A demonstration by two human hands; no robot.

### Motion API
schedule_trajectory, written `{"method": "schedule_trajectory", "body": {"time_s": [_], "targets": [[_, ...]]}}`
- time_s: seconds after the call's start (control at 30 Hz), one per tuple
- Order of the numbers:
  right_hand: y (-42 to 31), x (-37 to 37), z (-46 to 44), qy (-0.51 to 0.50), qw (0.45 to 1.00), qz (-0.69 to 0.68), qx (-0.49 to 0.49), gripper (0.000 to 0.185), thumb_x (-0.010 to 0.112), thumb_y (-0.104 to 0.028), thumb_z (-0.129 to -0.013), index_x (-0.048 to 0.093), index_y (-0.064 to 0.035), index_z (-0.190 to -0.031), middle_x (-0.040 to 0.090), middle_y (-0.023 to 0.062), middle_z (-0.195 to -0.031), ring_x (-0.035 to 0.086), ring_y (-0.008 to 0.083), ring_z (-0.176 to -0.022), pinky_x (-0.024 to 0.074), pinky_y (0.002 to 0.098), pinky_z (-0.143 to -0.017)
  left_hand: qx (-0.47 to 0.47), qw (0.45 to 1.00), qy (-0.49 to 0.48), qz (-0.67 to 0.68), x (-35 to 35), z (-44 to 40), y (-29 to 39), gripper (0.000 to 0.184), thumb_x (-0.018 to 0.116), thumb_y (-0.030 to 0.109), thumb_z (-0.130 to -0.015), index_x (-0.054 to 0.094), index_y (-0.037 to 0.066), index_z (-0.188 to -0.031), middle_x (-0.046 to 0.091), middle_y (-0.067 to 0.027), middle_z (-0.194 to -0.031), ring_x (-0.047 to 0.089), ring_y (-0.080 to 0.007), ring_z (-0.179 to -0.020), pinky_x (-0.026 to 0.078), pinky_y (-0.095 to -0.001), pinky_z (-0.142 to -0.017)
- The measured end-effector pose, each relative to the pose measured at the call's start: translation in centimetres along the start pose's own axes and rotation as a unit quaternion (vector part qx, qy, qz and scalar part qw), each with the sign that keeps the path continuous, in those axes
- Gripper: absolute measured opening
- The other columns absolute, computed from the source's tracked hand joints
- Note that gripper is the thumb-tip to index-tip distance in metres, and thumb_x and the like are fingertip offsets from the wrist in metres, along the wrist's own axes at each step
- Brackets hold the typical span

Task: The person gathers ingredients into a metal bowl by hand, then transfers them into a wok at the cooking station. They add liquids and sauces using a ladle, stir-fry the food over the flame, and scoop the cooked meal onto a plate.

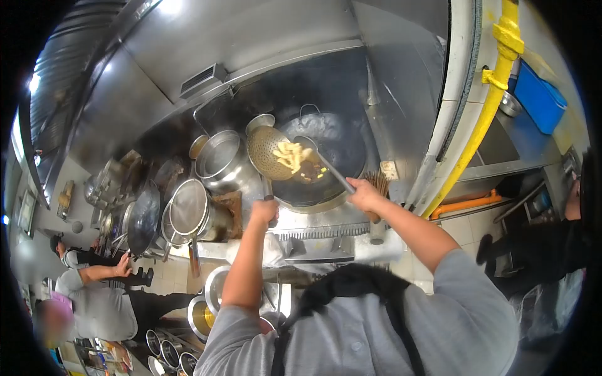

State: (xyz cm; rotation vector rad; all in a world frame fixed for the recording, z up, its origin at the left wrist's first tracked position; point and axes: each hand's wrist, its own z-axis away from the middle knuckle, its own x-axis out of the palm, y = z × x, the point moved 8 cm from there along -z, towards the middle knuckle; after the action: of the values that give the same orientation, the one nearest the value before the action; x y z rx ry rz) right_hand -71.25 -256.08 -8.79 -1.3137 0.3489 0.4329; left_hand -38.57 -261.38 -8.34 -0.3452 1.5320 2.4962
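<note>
My left hand (265, 212) is closed round the handle of a perforated strainer (262, 149), whose bowl is tilted over the left side of a large dark wok (342, 169). Pale yellow food pieces (290, 155) lie at the strainer's right edge. My right hand (364, 193) grips the long handle of a ladle (334, 170), its head up against the food at the strainer's edge. Small yellow and brown bits (311, 173) show in the wok below. Steam or foam appears at the wok's far side.
Left of the wok stand a metal pot (219, 156) and a mesh strainer (188, 207) on another pot. A bamboo brush (377, 182) is beside my right hand. A co-worker (103, 307) at the left holds another wok (143, 219); a dark-clothed person (533, 241) is at the right.
</note>
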Motion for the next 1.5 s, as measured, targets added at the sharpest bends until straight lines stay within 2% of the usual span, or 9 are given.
{"method": "schedule_trajectory", "body": {"time_s": [0.17, 0.2, 0.37, 0.47, 0.73, 0.97, 1.07, 1.23, 1.5], "targets": [[-0.4, -0.4, -0.2, 0.071, 0.991, 0.069, -0.085, 0.065, 0.062, -0.011, -0.077, 0.043, -0.0061, -0.139, 0.056, 0.0206, -0.127, 0.057, 0.0335, -0.114, 0.0444, 0.0353, -0.098, 0.213, 0.907, 0.221, -0.290, -4.2, -3.1, 0.7, 0.017, 0.062, 0.013, -0.073, 0.059, -0.004, -0.073, 0.061, -0.0192, -0.065, 0.064, -0.0298, -0.057, 0.049, -0.0406, -0.054], [-0.5, -0.4, -0.1, 0.066, 0.992, 0.074, -0.083, 0.065, 0.062, -0.011, -0.077, 0.043, -0.0061, -0.139, 0.056, 0.0206, -0.127, 0.057, 0.0335, -0.114, 0.0444, 0.0353, -0.098, 0.136, 0.926, 0.185, -0.300, -4.5, 1.0, 2.7, 0.034, 0.058, 0.022, -0.076, 0.060, -0.005, -0.097, 0.064, -0.0281, -0.099, 0.059, -0.0444, -0.100, 0.046, -0.0452, -0.088], [-3.6, -2.0, 1.5, 0.052, 0.977, 0.208, 0.017, 0.066, 0.058, -0.008, -0.077, 0.042, -0.0117, -0.141, 0.056, 0.0191, -0.128, 0.054, 0.0358, -0.115, 0.0440, 0.0380, -0.098, 0.170, 0.923, 0.259, -0.227, -12.1, 2.1, -3.7, 0.023, 0.059, 0.017, -0.075, 0.059, -0.004, -0.085, 0.066, -0.0233, -0.083, 0.065, -0.0388, -0.078, 0.051, -0.0429, -0.071], [-3.7, -1.6, 0.0, 0.095, 0.976, 0.185, -0.061, 0.067, 0.061, -0.008, -0.076, 0.043, -0.0117, -0.141, 0.056, 0.0182, -0.128, 0.054, 0.0340, -0.116, 0.0433, 0.0372, -0.099, 0.021, 0.994, 0.102, 0.038, -12.9, 4.4, -8.3, 0.012, 0.059, 0.010, -0.078, 0.053, 0.007, -0.068, 0.050, -0.0020, -0.057, 0.047, -0.0102, -0.042, 0.038, -0.0265, -0.036], [-2.8, 0.5, -2.4, 0.088, 0.988, 0.121, -0.030, 0.068, 0.066, -0.010, -0.074, 0.044, -0.0016, -0.138, 0.056, 0.0224, -0.126, 0.057, 0.0333, -0.115, 0.0436, 0.0341, -0.099, -0.136, 0.947, -0.078, 0.280, -12.6, 2.1, -20.4, 0.010, 0.060, 0.014, -0.085, 0.054, 0.008, -0.081, 0.046, 0.0034, -0.059, 0.042, -0.0073, -0.043, 0.036, -0.0234, -0.038], [-5.8, 1.5, -0.8, 0.017, 0.986, 0.159, -0.041, 0.066, 0.065, -0.008, -0.076, 0.044, -0.0065, -0.138, 0.056, 0.0185, -0.129, 0.056, 0.0298, -0.117, 0.0439, 0.0325, -0.098, -0.128, 0.990, -0.054, 0.016, -14.0, -0.6, -24.1, 0.031, 0.063, 0.019, -0.083, 0.058, -0.003, -0.104, 0.065, -0.0184, -0.085, 0.066, -0.0258, -0.068, 0.054, -0.0371, -0.057], [-6.0, 1.0, 1.4, -0.019, 0.978, 0.188, -0.084, 0.066, 0.063, -0.006, -0.076, 0.046, -0.0134, -0.139, 0.056, 0.0149, -0.130, 0.057, 0.0289, -0.117, 0.0446, 0.0332, -0.097, 0.129, 0.887, 0.276, -0.347, -14.4, 4.1, -15.4, 0.050, 0.066, 0.019, -0.076, 0.054, -0.008, -0.116, 0.057, -0.0305, -0.114, 0.052, -0.0409, -0.113, 0.043, -0.0446, -0.095], [-8.7, -1.3, 6.7, -0.022, 0.978, 0.175, -0.109, 0.066, 0.063, -0.005, -0.077, 0.046, -0.0191, -0.139, 0.057, 0.0147, -0.129, 0.058, 0.0278, -0.116, 0.0448, 0.0335, -0.096, 0.167, 0.904, 0.295, -0.260, -11.3, 6.2, -12.0, 0.057, 0.067, 0.034, -0.078, 0.056, -0.004, -0.119, 0.057, -0.0272, -0.118, 0.053, -0.0415, -0.111, 0.044, -0.0428, -0.095], [-6.0, -4.5, 9.4, 0.047, 0.986, 0.157, -0.003, 0.067, 0.063, -0.002, -0.078, 0.044, -0.0109, -0.141, 0.063, 0.0084, -0.098, 0.056, 0.0142, -0.079, 0.0475, 0.0276, -0.076, 0.050, 0.928, 0.065, -0.363, -7.3, 0.5, -16.7, 0.064, 0.080, 0.041, -0.060, 0.064, -0.008, -0.098, 0.067, -0.0251, -0.096, 0.067, -0.0351, -0.089, 0.053, -0.0401, -0.079]]}}
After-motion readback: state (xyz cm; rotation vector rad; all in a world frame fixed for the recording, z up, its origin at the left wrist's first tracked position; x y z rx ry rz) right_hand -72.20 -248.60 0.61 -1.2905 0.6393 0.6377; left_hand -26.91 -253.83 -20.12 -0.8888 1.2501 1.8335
